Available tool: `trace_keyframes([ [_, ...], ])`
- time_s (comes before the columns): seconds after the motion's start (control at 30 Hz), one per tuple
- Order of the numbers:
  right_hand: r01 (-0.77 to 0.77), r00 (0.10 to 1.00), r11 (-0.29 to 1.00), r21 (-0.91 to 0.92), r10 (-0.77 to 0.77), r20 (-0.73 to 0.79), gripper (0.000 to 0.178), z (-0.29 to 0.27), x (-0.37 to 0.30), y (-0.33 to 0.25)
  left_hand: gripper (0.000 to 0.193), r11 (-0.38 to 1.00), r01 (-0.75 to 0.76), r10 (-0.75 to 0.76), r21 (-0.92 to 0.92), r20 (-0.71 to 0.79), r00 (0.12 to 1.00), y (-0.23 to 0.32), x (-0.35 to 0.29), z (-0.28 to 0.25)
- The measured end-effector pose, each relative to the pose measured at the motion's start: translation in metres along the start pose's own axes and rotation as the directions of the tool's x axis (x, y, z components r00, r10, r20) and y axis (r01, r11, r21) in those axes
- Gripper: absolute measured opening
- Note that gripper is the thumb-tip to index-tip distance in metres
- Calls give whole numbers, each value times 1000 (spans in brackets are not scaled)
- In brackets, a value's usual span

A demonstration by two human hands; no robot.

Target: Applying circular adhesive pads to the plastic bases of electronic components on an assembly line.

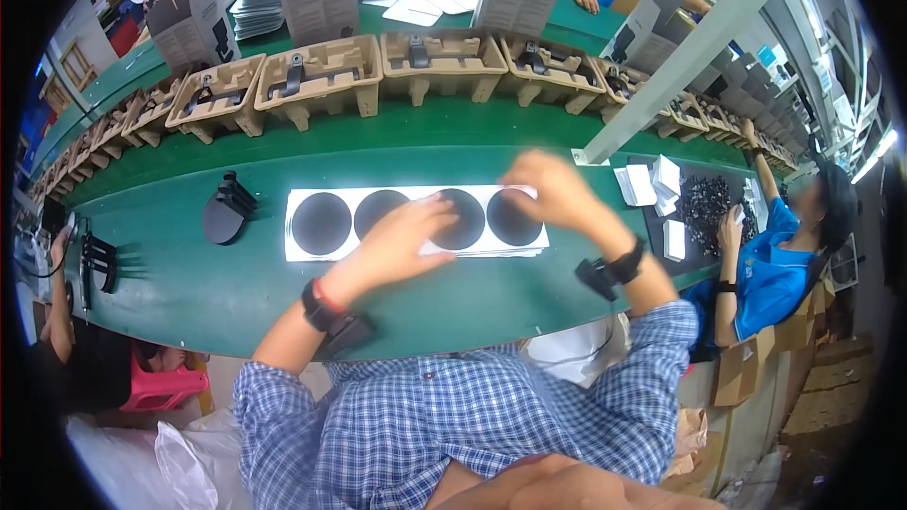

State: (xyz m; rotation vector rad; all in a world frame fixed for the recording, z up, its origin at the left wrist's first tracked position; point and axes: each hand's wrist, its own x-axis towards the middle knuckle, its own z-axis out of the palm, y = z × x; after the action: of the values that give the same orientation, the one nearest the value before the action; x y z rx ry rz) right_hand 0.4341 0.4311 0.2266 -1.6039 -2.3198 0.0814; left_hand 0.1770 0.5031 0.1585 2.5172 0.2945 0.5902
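On the green bench in front of me lies a stack of white sheets (pixel 340 194) bearing a row of several round black stickers (pixel 321 224). My left hand (pixel 406 238) rests over the middle of the top sheet, fingers stretched out and apart, covering parts of two stickers. Above the right end of the sheet is my right hand (pixel 548 184), smeared by motion, its fingertips close to the upper edge of the rightmost sticker (pixel 516 219). Whether those fingers pinch anything is too blurred to tell. A black stand with a round base (pixel 228 212) sits left of the sheets.
A row of brown moulded-pulp trays (pixel 321 85) with black parts runs along the far side. A grey metal post (pixel 680 57) rises at right. Beyond it a co-worker in blue (pixel 775 264) sits near white boxes (pixel 638 185) and a pile of small black parts (pixel 707 212).
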Motion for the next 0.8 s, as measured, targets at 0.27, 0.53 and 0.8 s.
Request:
trace_keyframes([
  [0.27, -21, 992, 1000, -5, 21, 123, 34, 56, -7, -3, 53, 998, -63, 62, 12, 92, 994, -19, 2, 38],
  [0.53, -96, 907, 994, 51, 109, -407, 25, -72, -53, -3, 51, 998, -62, 61, 4, 85, 995, -14, -10, 35],
  [0.8, -9, 794, 907, 420, 262, -549, 28, -65, -51, -14, 17, 937, 152, 37, 313, -525, 850, -17, -72, -28],
])
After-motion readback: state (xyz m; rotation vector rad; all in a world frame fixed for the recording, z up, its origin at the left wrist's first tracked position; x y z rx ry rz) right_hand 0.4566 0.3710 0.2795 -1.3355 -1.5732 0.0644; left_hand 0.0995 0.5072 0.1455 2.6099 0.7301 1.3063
